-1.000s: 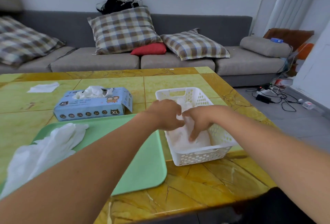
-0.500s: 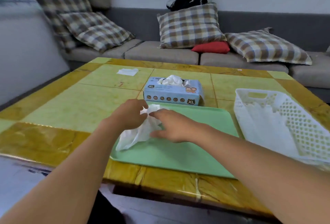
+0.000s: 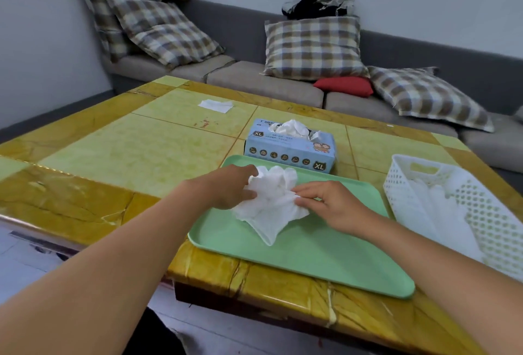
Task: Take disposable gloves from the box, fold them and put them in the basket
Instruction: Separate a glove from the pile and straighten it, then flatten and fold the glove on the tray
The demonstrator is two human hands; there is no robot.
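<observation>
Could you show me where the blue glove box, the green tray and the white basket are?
Blue cardboard glove box (image 3: pixel 288 146), head view: on its printed front face.
Flat green plastic tray (image 3: pixel 325 255), head view: on its bare near floor.
White perforated plastic basket (image 3: pixel 396 184), head view: on its left wall.

Home living room: sofa (image 3: pixel 283 83), plaid cushions (image 3: pixel 312 47), table (image 3: pixel 135 153).

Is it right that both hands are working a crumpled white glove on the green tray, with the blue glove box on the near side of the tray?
Not quite. Both hands, left hand and right hand, do hold the crumpled white glove on the green tray, but the blue glove box sits on the far side of the tray, as the head view shows.
</observation>
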